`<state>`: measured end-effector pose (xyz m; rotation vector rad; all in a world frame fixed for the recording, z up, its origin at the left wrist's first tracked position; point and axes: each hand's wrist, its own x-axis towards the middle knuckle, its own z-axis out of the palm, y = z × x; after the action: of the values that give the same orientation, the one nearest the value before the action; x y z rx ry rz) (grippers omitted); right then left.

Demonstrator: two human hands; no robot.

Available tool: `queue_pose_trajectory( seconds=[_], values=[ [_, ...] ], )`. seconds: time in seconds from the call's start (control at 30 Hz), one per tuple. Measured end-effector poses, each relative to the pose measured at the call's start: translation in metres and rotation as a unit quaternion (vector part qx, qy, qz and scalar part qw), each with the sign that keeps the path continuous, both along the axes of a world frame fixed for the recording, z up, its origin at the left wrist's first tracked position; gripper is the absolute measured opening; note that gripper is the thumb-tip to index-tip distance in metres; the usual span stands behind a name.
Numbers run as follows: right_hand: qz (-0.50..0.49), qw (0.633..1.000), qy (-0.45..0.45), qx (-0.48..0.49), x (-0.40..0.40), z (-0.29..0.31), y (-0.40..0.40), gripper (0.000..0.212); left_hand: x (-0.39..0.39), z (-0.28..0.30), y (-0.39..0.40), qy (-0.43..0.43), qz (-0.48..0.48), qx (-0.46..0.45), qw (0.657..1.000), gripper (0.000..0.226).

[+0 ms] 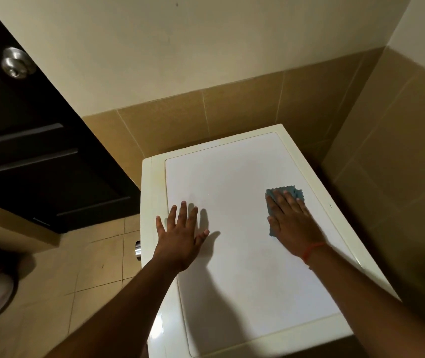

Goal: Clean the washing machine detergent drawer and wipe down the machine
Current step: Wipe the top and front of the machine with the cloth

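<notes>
Head view: the washer [245, 254] fills the centre and lower right, lid flat and closed, its long axis running from 6 o'clock up toward 1 o'clock into the tiled corner. The right hand [290, 218] lies at 3 o'clock on the lid, fingers straight, pressing a blue cloth [285, 195] flat (zigzag edge showing past the fingertips). The left hand [180, 233] rests released near the lid's 9 o'clock edge, fingers spread. A dark door [25, 140] with a metal knob [16, 62] stands at 10 o'clock.
</notes>
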<state>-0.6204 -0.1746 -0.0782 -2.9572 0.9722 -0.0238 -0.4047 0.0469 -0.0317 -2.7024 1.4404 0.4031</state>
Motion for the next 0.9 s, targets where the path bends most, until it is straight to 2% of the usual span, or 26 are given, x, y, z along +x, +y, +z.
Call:
queue_pose_trajectory(
  seconds=[0.03,0.17,0.27,0.3,0.43,0.57,0.67,0.7,0.8,0.83,0.9],
  values=[
    [0.007,1.000,-0.005,-0.002,-0.007,0.000,-0.008,0.059,-0.001,0.000,-0.001,0.000,-0.002,-0.001,1.000,0.076],
    [-0.122,0.992,-0.029,0.006,-0.021,0.001,-0.021,0.058,-0.003,0.001,-0.002,-0.001,-0.006,0.004,1.000,0.075],
    [-0.052,0.999,-0.008,-0.009,-0.030,0.001,-0.026,0.059,-0.002,0.002,-0.001,-0.003,-0.010,0.004,1.000,0.074],
    [-0.054,0.998,-0.010,-0.009,-0.035,0.003,-0.034,0.060,-0.001,0.002,-0.001,-0.003,-0.009,0.003,1.000,0.074],
    [-0.178,0.984,-0.029,0.003,-0.036,0.003,-0.042,0.060,-0.001,0.000,0.000,-0.002,-0.004,0.000,1.000,0.076],
    [-0.081,0.997,0.003,-0.004,-0.044,0.003,-0.045,0.061,-0.001,-0.001,0.003,-0.006,-0.002,0.001,1.000,0.076],
    [-0.176,0.984,-0.032,0.006,-0.037,0.004,-0.049,0.061,0.001,0.001,0.005,-0.001,0.010,0.000,1.000,0.076],
    [-0.175,0.984,-0.031,0.012,-0.027,0.004,-0.041,0.060,0.002,0.001,0.007,0.005,0.018,-0.002,1.000,0.075],
    [-0.028,1.000,-0.005,-0.005,-0.009,-0.001,-0.024,0.060,0.005,0.000,0.014,0.015,0.031,-0.007,0.999,0.072],
    [-0.023,1.000,-0.003,-0.004,-0.009,0.002,-0.026,0.060,0.007,0.000,0.017,0.013,0.032,-0.006,0.999,0.072],
    [-0.111,0.993,-0.026,0.008,-0.002,0.007,-0.029,0.061,0.013,0.001,0.023,0.011,0.039,-0.001,0.999,0.072]
  ],
)
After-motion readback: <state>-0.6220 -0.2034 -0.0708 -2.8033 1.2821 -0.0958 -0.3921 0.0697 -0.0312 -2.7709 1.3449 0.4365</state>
